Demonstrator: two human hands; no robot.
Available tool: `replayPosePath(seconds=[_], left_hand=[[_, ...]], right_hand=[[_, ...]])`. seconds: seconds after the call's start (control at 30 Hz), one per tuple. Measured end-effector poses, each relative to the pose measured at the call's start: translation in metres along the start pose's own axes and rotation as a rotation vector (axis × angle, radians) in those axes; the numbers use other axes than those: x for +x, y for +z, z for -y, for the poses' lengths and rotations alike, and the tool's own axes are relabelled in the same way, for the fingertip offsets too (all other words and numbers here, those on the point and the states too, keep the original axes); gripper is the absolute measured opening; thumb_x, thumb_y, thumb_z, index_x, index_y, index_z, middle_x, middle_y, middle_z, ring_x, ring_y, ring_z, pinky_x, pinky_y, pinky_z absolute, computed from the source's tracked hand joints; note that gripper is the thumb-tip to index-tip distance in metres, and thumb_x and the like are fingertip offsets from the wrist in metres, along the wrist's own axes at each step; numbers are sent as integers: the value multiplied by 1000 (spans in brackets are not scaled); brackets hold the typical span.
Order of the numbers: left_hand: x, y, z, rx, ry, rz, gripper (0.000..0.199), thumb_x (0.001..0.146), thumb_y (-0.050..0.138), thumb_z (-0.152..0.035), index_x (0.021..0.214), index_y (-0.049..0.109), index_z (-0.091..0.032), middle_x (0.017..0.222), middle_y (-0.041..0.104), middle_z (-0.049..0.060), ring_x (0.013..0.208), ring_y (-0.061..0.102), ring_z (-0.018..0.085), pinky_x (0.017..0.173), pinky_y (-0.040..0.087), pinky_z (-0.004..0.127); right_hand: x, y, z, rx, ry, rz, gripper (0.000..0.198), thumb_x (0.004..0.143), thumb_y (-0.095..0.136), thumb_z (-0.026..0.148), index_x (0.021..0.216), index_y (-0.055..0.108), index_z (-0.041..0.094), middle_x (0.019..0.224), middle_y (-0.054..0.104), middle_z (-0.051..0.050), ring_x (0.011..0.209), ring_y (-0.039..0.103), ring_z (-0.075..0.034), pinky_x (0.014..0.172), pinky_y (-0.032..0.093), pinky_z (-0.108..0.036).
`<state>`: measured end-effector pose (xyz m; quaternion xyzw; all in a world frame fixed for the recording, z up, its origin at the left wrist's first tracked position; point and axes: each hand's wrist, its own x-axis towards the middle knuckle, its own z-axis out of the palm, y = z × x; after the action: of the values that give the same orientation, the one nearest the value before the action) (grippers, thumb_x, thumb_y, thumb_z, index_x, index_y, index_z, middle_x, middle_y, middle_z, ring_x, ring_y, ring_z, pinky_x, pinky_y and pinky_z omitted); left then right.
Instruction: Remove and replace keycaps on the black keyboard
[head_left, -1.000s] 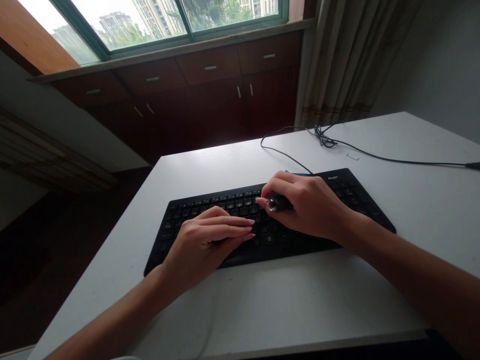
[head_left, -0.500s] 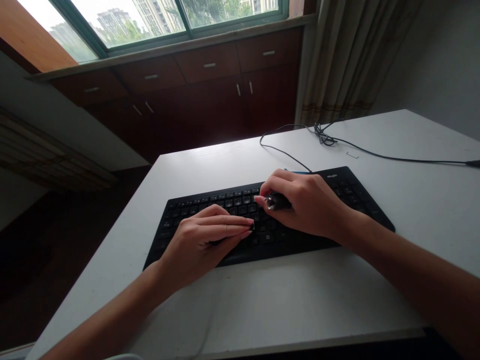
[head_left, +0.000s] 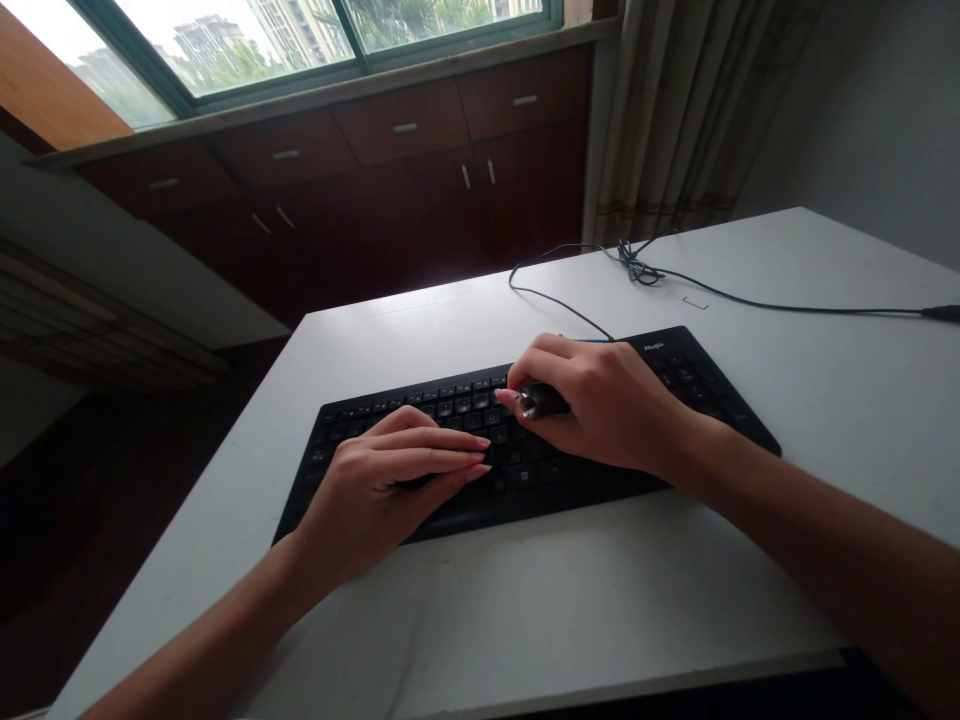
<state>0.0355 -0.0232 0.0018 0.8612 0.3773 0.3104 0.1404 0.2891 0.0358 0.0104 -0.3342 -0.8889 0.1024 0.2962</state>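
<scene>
A black keyboard (head_left: 457,520) lies aslant on the white table, several of its keys hidden beneath my hands. My left hand (head_left: 382,475) rests over its left half, thumb and fingertips pressed together near the middle keys; whatever small thing may be between them is too dark to make out. Over the right half, my right hand (head_left: 600,400) is closed around a black-handled tool (head_left: 546,400) with a shiny metal end pointing left. Most of that tool is hidden in the palm. A bit of something blue (head_left: 596,341) shows behind the right knuckles, at the keyboard's far edge.
The keyboard's black cable (head_left: 562,300) runs back to a tangled bundle (head_left: 636,265) and on to the right edge. A thin bent wire (head_left: 695,303) lies near it on the white table (head_left: 360,335). Beyond stand a dark red cabinet (head_left: 375,220) and a curtain (head_left: 667,120).
The view has shifted slightly, so everything sits a little further left. The small piece seen at my left fingertips earlier is hard to make out now. My right hand keeps its hold on the tool.
</scene>
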Motion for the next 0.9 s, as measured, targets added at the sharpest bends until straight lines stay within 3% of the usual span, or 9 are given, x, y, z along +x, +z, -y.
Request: replayPosePath(seconds=[0.33,0.9], left_hand=[[-1,2,-6,101,52,-18,20,88,78,-16,104,79,-28,105,80,-2,78,63,14,69,58,26],[-1,5,-7,151,75,-26,23,85,80,-12,104,78,-25,107,79,-2,82,61,14,72,55,26]], right_hand=[[1,-1,-1,-2,-6,13,18,98,57,31,98,68,16,99,71,-7,75,64,-16,63,42,-28],[2,-1,-1,-25,-29,11,21,99,56,32,100,70,16,99,71,-5,73,62,-16,60,37,-29]])
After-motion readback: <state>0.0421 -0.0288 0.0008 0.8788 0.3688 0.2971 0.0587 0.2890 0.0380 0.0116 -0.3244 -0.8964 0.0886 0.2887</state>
